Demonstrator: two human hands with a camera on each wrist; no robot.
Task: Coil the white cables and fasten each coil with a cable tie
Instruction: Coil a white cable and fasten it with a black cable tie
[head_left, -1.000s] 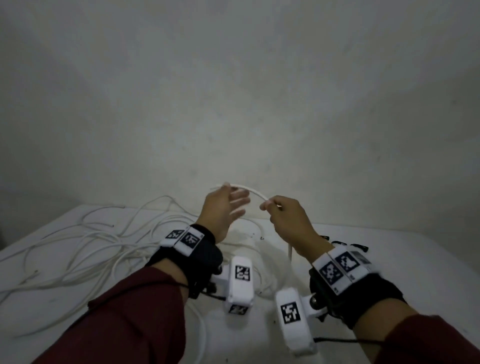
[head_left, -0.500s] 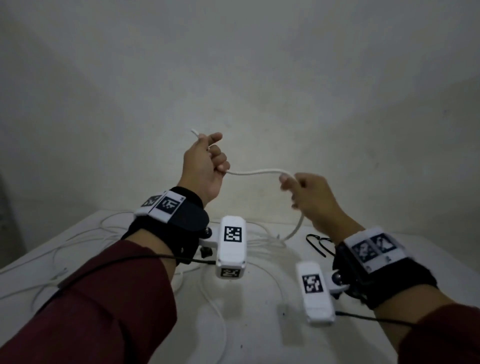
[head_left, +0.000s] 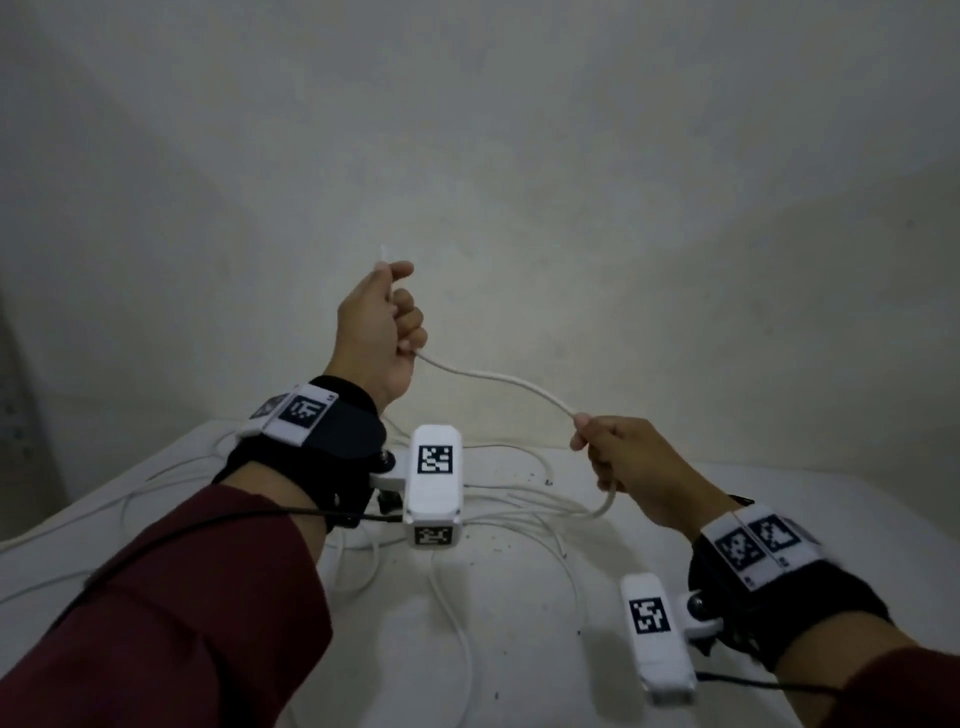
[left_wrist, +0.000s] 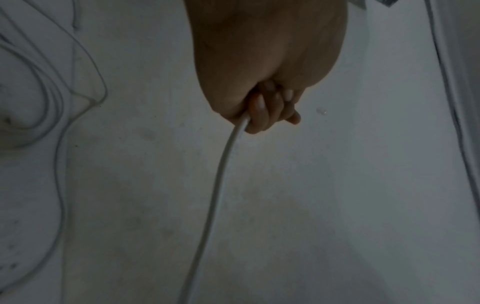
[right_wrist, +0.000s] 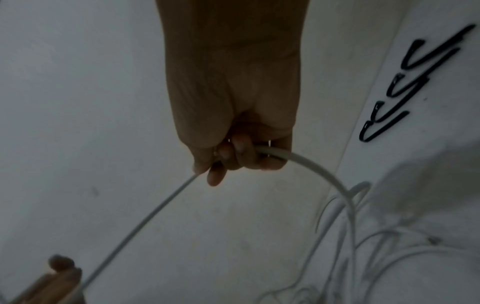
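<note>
A white cable (head_left: 498, 378) stretches in the air between both hands. My left hand (head_left: 382, 322) is raised in a fist and grips the cable near its end, whose tip sticks up above the thumb. In the left wrist view the cable (left_wrist: 218, 185) leaves the curled fingers (left_wrist: 262, 107) downward. My right hand (head_left: 623, 457) is lower, to the right, and holds the same cable, which drops from it to the table. The right wrist view shows the cable (right_wrist: 306, 164) passing through the closed fingers (right_wrist: 233, 152). Several black cable ties (right_wrist: 405, 90) lie on the table.
Loose white cables (head_left: 519, 499) sprawl over the white table (head_left: 779, 519) below the hands, with more (left_wrist: 46, 98) at the left. A plain wall (head_left: 519, 156) stands close behind the table. Small dark specks dot the tabletop.
The left hand closed on the cable end and lifted it high. The right hand moved right and down, sliding along the cable, so the span between the hands grew longer.
</note>
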